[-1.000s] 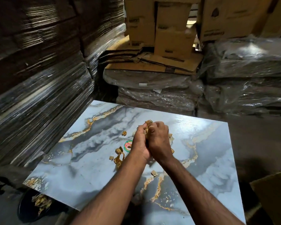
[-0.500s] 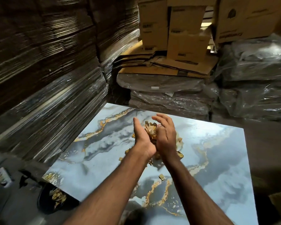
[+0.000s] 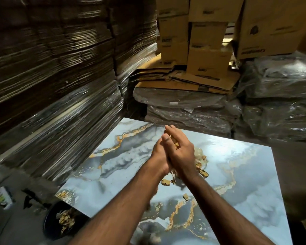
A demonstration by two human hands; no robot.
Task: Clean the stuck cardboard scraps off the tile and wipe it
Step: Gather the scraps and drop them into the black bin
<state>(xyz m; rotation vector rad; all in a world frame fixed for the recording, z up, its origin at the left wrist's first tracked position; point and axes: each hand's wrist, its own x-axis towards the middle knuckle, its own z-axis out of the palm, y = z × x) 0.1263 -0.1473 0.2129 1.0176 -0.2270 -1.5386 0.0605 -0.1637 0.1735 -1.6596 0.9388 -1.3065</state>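
While above tile point(image 3: 254, 167), hands cup scraps point(image 3: 174, 143).

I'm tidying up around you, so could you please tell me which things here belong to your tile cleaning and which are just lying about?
For the job:
tile
scraps, loose on the tile
more scraps pressed between the left hand and right hand
dark bowl holding scraps

Lying about:
boxes
flattened cardboard
wrapped stacks
small packet
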